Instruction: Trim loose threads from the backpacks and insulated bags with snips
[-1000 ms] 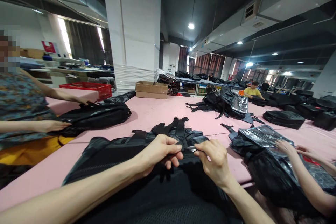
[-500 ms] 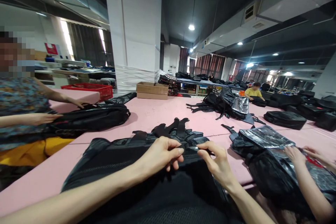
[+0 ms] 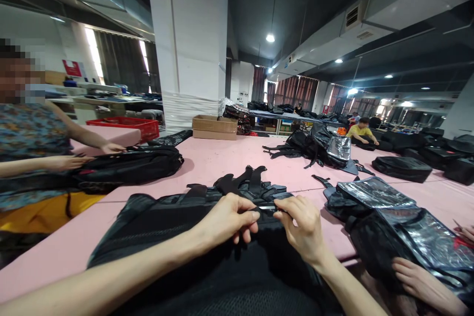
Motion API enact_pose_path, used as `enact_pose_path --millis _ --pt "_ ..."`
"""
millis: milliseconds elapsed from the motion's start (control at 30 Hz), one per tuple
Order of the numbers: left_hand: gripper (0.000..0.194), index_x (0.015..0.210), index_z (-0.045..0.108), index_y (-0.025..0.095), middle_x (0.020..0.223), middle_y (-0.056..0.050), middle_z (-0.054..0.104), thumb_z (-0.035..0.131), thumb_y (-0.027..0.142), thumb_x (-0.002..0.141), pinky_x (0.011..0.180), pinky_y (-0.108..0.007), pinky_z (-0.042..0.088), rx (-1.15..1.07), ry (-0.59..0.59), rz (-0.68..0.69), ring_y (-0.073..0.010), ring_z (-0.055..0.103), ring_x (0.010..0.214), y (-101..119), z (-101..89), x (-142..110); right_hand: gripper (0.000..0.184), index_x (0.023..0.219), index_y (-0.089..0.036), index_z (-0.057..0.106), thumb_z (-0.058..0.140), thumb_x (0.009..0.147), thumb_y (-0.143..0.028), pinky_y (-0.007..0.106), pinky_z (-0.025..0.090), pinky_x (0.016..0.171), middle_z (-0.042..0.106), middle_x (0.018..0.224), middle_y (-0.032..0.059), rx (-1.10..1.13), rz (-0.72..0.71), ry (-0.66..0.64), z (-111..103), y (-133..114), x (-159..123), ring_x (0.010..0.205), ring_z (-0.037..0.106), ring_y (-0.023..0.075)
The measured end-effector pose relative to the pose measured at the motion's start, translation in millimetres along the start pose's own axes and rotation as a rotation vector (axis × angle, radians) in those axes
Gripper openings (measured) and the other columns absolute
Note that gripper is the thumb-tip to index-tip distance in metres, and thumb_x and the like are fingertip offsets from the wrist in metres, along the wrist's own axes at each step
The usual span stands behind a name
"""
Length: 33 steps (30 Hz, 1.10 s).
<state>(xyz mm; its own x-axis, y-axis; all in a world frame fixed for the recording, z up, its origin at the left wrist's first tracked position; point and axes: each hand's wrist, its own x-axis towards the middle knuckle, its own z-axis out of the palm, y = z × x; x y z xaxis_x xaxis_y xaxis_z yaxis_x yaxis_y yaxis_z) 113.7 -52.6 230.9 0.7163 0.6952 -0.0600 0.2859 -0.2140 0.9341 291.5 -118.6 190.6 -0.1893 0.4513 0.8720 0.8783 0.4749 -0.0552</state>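
Curled tighter than before, the right hand [image 3: 301, 224] pinches a shiny sliver [image 3: 266, 207] with the left hand [image 3: 227, 217], its ends hidden, over the black backpack [image 3: 222, 284] at six o'clock. Glossy bag [image 3: 424, 232] and co-worker's hand [image 3: 418, 276] crowd four o'clock.

A black bag [image 3: 237, 281] is lying on the pink tabletop [image 3: 222, 160]; the left hand [image 3: 231, 219] and right hand [image 3: 303, 227] are pinching over it, a thin shiny piece [image 3: 267, 207] showing between their fingertips.
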Motion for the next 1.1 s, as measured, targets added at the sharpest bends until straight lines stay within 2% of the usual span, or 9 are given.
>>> enact_pose_path --millis 167,333,400,533,600,667,767,900,1100 --pt "0.030 0.056 0.057 0.012 0.050 -0.001 0.058 0.055 0.041 0.066 0.041 -0.020 0.034 -0.046 -0.037 0.001 -0.0102 0.052 0.044 0.1 -0.9 -0.1 0.012 0.089 -0.018 0.063 0.054 0.083 -0.013 0.029 0.041 0.065 0.067 0.077 0.0037 0.015 0.033 -0.008 -0.9 -0.4 -0.7 0.071 0.057 0.0154" --pt "0.029 0.056 0.057 0.013 0.052 0.000 0.057 0.054 0.038 0.069 0.041 -0.019 0.033 -0.032 -0.037 0.027 -0.0089 0.051 0.044 -0.7 -0.5 0.4 0.012 0.088 -0.019 0.063 0.054 0.083 -0.025 0.025 0.045 0.064 0.065 0.080 0.0019 0.498 0.516 -0.047 1.7 0.5 0.3 0.073 0.058 0.0140" --pt "0.028 0.058 0.058 0.012 0.055 0.000 0.058 0.054 0.038 0.069 0.041 -0.019 0.033 -0.025 -0.038 0.034 -0.0080 0.050 0.044 -0.8 -0.1 0.2 0.016 0.092 -0.019 0.062 0.060 0.078 -0.027 0.023 0.045 0.062 0.064 0.082 0.0011 0.645 0.635 -0.067 4.8 -1.8 3.6 0.072 0.057 0.0132" --pt "0.032 0.073 0.062 0.012 0.071 -0.003 0.063 0.059 0.044 0.069 0.045 -0.019 0.038 -0.215 -0.170 -0.006 -0.0102 0.057 0.057 -0.6 -1.5 -3.5 0.005 0.077 -0.018 0.064 0.062 0.073 -0.022 0.020 0.041 0.055 0.060 0.070 -0.0015 0.651 0.542 -0.155 10.0 -8.4 11.2 0.062 0.053 0.0101" --pt "0.036 0.081 0.063 0.012 0.080 -0.005 0.065 0.061 0.047 0.069 0.049 -0.020 0.042 -0.365 -0.287 -0.075 -0.0118 0.059 0.065 -1.2 -2.4 -5.7 0.006 0.071 -0.019 0.065 0.060 0.075 -0.020 0.021 0.040 0.056 0.058 0.065 -0.0017 0.654 0.428 -0.123 11.1 -9.4 13.1 0.060 0.052 0.0098" --pt "0.037 0.075 0.061 0.012 0.073 -0.004 0.063 0.063 0.047 0.068 0.048 -0.019 0.043 -0.444 -0.352 -0.132 -0.0100 0.057 0.058 -2.9 -2.4 -6.5 0.008 0.072 -0.020 0.066 0.060 0.076 -0.019 0.022 0.041 0.056 0.057 0.064 -0.0016 0.676 0.321 -0.073 11.9 -8.0 13.0 0.059 0.051 0.0099" --pt "0.033 0.062 0.054 0.012 0.053 0.002 0.055 0.070 0.041 0.063 0.040 -0.016 0.036 -0.455 -0.178 -0.101 -0.0057 0.048 0.044 -5.3 -1.3 -4.0 0.010 0.081 -0.022 0.067 0.058 0.077 -0.020 0.022 0.043 0.055 0.056 0.066 -0.0015 0.624 0.322 -0.037 12.4 -3.7 9.5 0.060 0.052 0.0105" --pt "0.024 0.067 0.058 0.012 0.061 0.001 0.060 0.073 0.029 0.059 0.041 -0.015 0.036 -0.490 0.141 -0.045 -0.0064 0.052 0.050 -4.5 -1.9 -0.1 0.029 0.106 -0.021 0.058 0.059 0.078 -0.026 0.024 0.047 0.065 0.062 0.089 0.0018 0.395 0.477 -0.030 9.8 -1.1 1.1 0.077 0.058 0.0142" --pt "0.020 0.067 0.063 0.009 0.062 -0.002 0.061 0.073 0.026 0.060 0.045 -0.016 0.041 -0.521 0.155 -0.061 -0.0085 0.056 0.055 -3.3 -2.3 -1.1 0.014 0.096 -0.018 0.058 0.051 0.084 -0.023 0.028 0.046 0.065 0.064 0.083 0.0047 0.102 0.228 0.018 9.0 -7.5 -4.9 0.073 0.058 0.0162"
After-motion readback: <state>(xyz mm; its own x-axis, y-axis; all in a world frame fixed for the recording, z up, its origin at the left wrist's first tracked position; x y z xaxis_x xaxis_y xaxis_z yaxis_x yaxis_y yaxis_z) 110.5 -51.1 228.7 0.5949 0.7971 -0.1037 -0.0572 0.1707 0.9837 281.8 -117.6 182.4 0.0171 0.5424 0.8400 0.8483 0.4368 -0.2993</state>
